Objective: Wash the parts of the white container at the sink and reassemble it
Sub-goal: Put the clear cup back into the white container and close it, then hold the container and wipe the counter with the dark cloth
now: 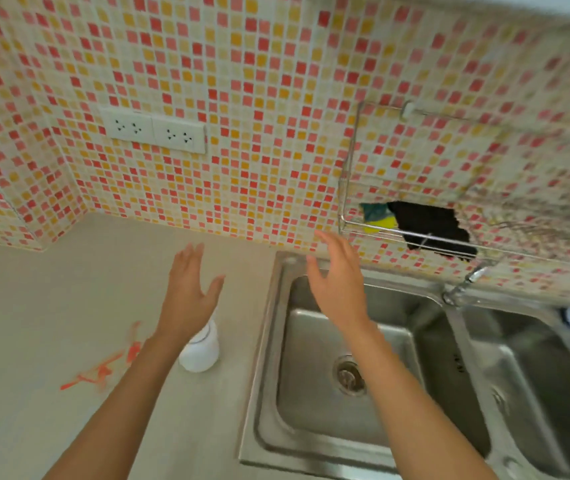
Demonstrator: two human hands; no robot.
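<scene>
Standing upright on counter [69, 306]: white container [200, 351]; left hand [188, 296], right hand [337, 285] spread, empty.

**Hands raised by the sink**

My left hand [190, 296] hovers, fingers spread and holding nothing, over the white container [200, 348], which stands on the bench [69, 306] just left of the sink [345, 341]. My right hand [339, 282], also spread and bare, is above the sink's back rim.
</scene>
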